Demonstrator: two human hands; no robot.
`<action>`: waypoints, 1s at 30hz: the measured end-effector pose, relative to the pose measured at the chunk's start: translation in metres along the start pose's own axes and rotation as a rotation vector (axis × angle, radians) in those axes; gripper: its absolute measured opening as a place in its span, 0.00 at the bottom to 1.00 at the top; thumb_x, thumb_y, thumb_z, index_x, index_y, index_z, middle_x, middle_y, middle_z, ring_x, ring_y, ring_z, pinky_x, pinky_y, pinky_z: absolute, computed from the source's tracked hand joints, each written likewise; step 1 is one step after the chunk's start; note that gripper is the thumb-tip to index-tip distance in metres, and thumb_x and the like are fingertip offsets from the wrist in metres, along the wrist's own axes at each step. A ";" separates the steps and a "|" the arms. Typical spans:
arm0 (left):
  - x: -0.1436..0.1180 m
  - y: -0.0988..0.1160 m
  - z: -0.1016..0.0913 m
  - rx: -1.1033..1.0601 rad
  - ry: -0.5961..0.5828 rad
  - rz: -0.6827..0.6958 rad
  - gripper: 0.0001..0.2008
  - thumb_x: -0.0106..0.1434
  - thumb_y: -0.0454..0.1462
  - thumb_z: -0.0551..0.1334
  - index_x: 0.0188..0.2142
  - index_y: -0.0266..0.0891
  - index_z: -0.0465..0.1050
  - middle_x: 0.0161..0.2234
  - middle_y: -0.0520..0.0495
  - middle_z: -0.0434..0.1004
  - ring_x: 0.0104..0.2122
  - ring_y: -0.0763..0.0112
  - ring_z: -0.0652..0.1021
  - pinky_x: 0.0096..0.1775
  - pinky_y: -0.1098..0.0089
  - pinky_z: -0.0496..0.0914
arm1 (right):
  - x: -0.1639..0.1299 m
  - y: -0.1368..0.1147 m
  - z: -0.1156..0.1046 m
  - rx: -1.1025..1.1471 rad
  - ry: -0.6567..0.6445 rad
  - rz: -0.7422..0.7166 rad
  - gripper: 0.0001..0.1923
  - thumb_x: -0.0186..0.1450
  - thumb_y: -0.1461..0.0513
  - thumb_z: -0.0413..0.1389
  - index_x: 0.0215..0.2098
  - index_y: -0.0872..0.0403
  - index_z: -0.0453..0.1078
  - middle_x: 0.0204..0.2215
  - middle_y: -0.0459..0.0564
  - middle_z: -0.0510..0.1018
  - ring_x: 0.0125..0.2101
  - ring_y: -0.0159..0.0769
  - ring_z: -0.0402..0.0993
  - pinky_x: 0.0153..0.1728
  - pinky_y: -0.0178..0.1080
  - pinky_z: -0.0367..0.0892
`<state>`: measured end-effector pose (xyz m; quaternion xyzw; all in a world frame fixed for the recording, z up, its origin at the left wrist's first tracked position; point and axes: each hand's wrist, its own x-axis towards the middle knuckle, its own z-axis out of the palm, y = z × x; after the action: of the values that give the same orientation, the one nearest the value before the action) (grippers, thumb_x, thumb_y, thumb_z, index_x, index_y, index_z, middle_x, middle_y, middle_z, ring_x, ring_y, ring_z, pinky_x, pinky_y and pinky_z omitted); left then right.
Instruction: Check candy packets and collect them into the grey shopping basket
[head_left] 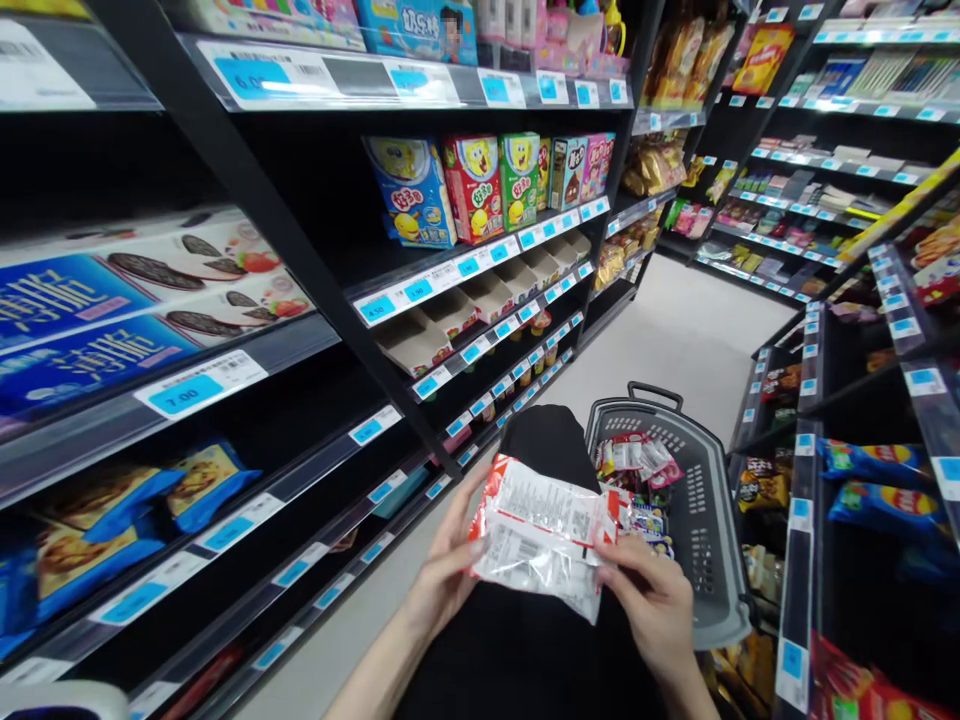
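I hold a red-and-white snack packet (541, 530) with its printed back side facing up, low in the middle of the head view. My left hand (444, 572) grips its left edge. My right hand (651, 592) pinches its lower right corner. Just beyond the packet, a grey shopping basket (705, 520) stands on the floor with several small snack packs (637, 462) inside. My knee, in black cloth (547, 445), rises between the packet and the basket.
Black store shelves run along the left with blue cookie boxes (97, 320), cartoon snack boxes (472, 185) and blue bags (202, 480). More shelves with blue chip bags (874, 465) stand on the right. A pale aisle floor (675, 340) stretches ahead.
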<state>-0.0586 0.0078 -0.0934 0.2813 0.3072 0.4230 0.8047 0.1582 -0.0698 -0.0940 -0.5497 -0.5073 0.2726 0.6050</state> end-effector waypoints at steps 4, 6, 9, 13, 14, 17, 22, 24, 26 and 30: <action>0.003 0.004 0.002 0.266 -0.127 0.021 0.45 0.46 0.34 0.73 0.62 0.53 0.59 0.46 0.43 0.78 0.39 0.58 0.79 0.44 0.60 0.71 | 0.000 0.003 -0.012 -0.005 -0.039 0.007 0.04 0.58 0.62 0.63 0.28 0.45 0.80 0.21 0.45 0.79 0.23 0.36 0.75 0.25 0.35 0.69; 0.005 0.002 0.005 0.467 -0.108 0.053 0.29 0.44 0.34 0.74 0.48 0.45 0.77 0.43 0.42 0.79 0.39 0.59 0.78 0.43 0.64 0.71 | -0.001 0.004 -0.016 -0.023 -0.064 0.028 0.04 0.59 0.62 0.63 0.27 0.47 0.79 0.22 0.46 0.78 0.24 0.36 0.74 0.25 0.35 0.67; 0.008 -0.002 0.011 0.697 0.017 0.086 0.09 0.43 0.34 0.74 0.28 0.40 0.84 0.33 0.43 0.79 0.34 0.60 0.77 0.38 0.67 0.70 | -0.005 0.006 -0.017 -0.059 -0.092 0.074 0.06 0.60 0.61 0.61 0.26 0.49 0.77 0.26 0.47 0.77 0.27 0.37 0.73 0.27 0.35 0.66; 0.010 -0.008 0.020 0.747 0.133 0.125 0.01 0.46 0.35 0.71 0.20 0.40 0.82 0.25 0.46 0.77 0.29 0.64 0.75 0.35 0.68 0.68 | -0.013 0.012 -0.012 -0.098 -0.071 0.160 0.08 0.64 0.60 0.57 0.26 0.51 0.72 0.25 0.45 0.73 0.27 0.35 0.70 0.30 0.34 0.63; 0.010 -0.009 0.021 0.743 0.147 0.129 0.02 0.47 0.35 0.71 0.20 0.40 0.81 0.25 0.46 0.77 0.29 0.64 0.75 0.35 0.69 0.68 | -0.014 0.013 -0.010 -0.103 -0.060 0.184 0.09 0.65 0.60 0.56 0.26 0.51 0.70 0.25 0.45 0.72 0.26 0.34 0.68 0.30 0.34 0.61; 0.013 -0.013 0.020 0.716 0.171 0.128 0.06 0.48 0.37 0.70 0.19 0.38 0.78 0.26 0.47 0.77 0.29 0.66 0.74 0.33 0.70 0.67 | -0.014 0.019 -0.004 -0.096 -0.045 0.255 0.10 0.67 0.59 0.54 0.28 0.52 0.67 0.24 0.43 0.70 0.24 0.32 0.65 0.27 0.33 0.58; 0.018 -0.017 0.007 0.651 0.187 0.062 0.10 0.46 0.40 0.71 0.21 0.36 0.75 0.21 0.50 0.76 0.22 0.70 0.73 0.27 0.73 0.67 | -0.011 0.022 0.007 -0.003 -0.045 0.342 0.05 0.65 0.59 0.55 0.34 0.51 0.64 0.25 0.42 0.70 0.25 0.31 0.67 0.28 0.32 0.61; 0.018 -0.017 0.002 0.586 0.204 0.062 0.13 0.45 0.41 0.72 0.26 0.39 0.72 0.22 0.52 0.76 0.21 0.71 0.74 0.26 0.73 0.69 | -0.013 0.020 0.015 0.049 -0.017 0.372 0.08 0.65 0.58 0.54 0.42 0.50 0.63 0.28 0.43 0.73 0.27 0.32 0.70 0.29 0.33 0.64; 0.018 -0.015 0.001 0.488 0.236 0.074 0.20 0.42 0.40 0.74 0.34 0.42 0.69 0.25 0.54 0.78 0.22 0.69 0.77 0.27 0.71 0.72 | -0.015 0.015 0.025 0.155 -0.013 0.421 0.21 0.64 0.56 0.55 0.53 0.50 0.57 0.33 0.46 0.77 0.29 0.34 0.75 0.32 0.36 0.69; 0.020 -0.010 0.011 0.382 0.270 0.017 0.39 0.36 0.33 0.77 0.49 0.47 0.65 0.30 0.52 0.81 0.26 0.61 0.82 0.28 0.68 0.76 | -0.011 0.003 0.033 0.387 -0.058 0.510 0.23 0.59 0.54 0.60 0.50 0.53 0.65 0.39 0.51 0.80 0.38 0.43 0.78 0.39 0.42 0.72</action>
<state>-0.0363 0.0184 -0.0985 0.3720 0.4840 0.3977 0.6850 0.1246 -0.0662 -0.1043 -0.5260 -0.3091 0.5224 0.5957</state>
